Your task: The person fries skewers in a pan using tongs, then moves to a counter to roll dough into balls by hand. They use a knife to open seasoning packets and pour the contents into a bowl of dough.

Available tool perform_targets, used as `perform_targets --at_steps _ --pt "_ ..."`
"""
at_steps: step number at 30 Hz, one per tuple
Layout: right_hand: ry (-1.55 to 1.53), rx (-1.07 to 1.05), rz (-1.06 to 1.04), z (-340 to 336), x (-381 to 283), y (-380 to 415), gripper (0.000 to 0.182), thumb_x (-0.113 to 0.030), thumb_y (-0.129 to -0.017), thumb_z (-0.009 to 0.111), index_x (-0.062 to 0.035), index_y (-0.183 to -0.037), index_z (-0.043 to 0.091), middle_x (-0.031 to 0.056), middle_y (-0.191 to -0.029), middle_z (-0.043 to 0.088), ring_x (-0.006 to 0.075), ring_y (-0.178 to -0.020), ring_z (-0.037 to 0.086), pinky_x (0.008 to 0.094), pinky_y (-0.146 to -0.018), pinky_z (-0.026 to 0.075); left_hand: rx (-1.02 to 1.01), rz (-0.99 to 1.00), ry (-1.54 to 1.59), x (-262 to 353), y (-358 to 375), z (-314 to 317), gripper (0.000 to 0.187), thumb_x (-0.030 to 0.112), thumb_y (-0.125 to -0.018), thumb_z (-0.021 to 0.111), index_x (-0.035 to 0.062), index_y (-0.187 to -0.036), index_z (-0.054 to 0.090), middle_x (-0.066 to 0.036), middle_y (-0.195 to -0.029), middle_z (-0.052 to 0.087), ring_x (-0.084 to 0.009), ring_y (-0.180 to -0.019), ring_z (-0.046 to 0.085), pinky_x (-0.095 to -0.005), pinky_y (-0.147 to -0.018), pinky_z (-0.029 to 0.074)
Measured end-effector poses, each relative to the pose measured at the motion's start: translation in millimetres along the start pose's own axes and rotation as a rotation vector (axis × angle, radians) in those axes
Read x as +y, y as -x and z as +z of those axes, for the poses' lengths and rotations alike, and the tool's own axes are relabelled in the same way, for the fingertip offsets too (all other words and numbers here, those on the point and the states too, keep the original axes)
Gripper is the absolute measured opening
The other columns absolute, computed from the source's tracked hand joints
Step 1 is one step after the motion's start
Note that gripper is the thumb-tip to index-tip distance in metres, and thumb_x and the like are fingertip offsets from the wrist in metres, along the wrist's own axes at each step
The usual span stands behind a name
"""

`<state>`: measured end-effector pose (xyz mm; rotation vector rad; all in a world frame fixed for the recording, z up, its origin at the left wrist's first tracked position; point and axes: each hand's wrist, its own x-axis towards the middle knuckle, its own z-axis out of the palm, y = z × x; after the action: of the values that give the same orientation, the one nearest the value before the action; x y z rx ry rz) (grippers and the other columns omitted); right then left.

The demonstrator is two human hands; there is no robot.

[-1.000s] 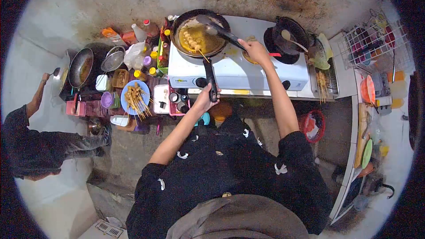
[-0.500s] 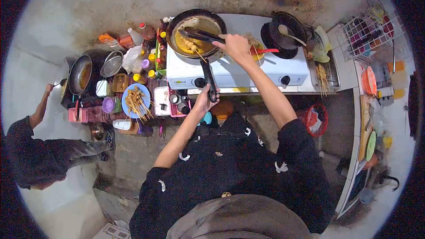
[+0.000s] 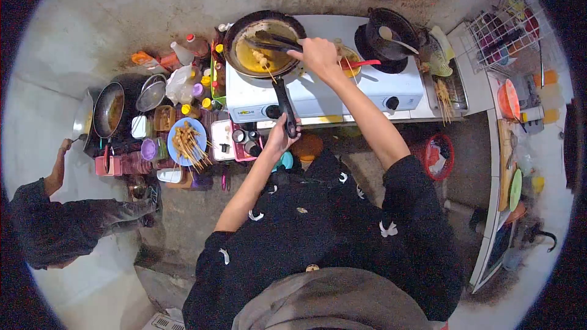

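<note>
My left hand [image 3: 282, 135] is wrapped round the black handle of a frying pan [image 3: 232, 55] on the stove's left burner. In the pan lie yellow liquid and a skewer [image 3: 261, 58], its stick poking out over the near rim. My right hand [image 3: 321, 58] grips dark tongs [image 3: 278, 43], whose tips are over the pan, above the skewer's far end. Beside that hand, a bowl [image 3: 351, 64] holding yellow contents and a red spoon [image 3: 365, 63] stands on the white stove [image 3: 318, 101].
At the right burner is a black pot [image 3: 396, 27] with a ladle. Skewers [image 3: 443, 98] lie in a tray further right. On the left, a blue plate [image 3: 199, 127] carries several skewers, near bottles and another pan [image 3: 109, 110]. A person [image 3: 67, 220] stands far left, holding a utensil.
The tongs have lifted off the skewer and opened, and my right hand has shifted slightly left. The person at far left has moved the utensil. The whole view has shifted slightly.
</note>
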<state>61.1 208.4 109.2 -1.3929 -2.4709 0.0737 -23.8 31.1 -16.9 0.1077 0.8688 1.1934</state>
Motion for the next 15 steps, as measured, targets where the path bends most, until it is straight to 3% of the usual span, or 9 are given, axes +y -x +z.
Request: perform_targets --at_steps 10,14,15 --pt "-0.038 0.010 0.132 -32.5 16.5 26.8 0.045 -0.051 -0.072 0.053 -0.0083 -0.075 0.065 0.0154 -0.070 0.061 0.0308 -0.066 0.060 0.0401 -0.059 0.048 0.008 0.001 0.012 3.4 6.3 -0.2 0.035 0.036 -0.089 0.034 0.0053 -0.100 0.045 -0.005 -0.081 0.053 -0.0147 -0.066 0.050 -0.0277 -0.057 0.043" --pt "0.066 -0.098 0.260 -16.8 44.5 27.9 0.053 -0.055 -0.072 0.049 -0.0039 -0.073 0.064 0.0189 -0.070 0.060 0.0316 -0.064 0.060 0.0407 -0.058 0.048 -0.021 -0.029 -0.009 3.0 4.8 -5.7 0.036 0.037 -0.089 0.033 0.0048 -0.098 0.047 -0.005 -0.078 0.052 -0.0139 -0.066 0.049 -0.0274 -0.057 0.042" --pt "0.068 -0.093 0.201 -17.9 45.2 32.6 0.056 -0.055 -0.073 0.048 -0.0010 -0.071 0.063 0.0208 -0.070 0.059 0.0335 -0.066 0.059 0.0415 -0.060 0.047 -0.024 -0.017 0.001 3.1 4.8 -4.4 0.036 0.037 -0.089 0.033 0.0044 -0.096 0.047 -0.005 -0.077 0.052 -0.0137 -0.065 0.049 -0.0271 -0.057 0.043"
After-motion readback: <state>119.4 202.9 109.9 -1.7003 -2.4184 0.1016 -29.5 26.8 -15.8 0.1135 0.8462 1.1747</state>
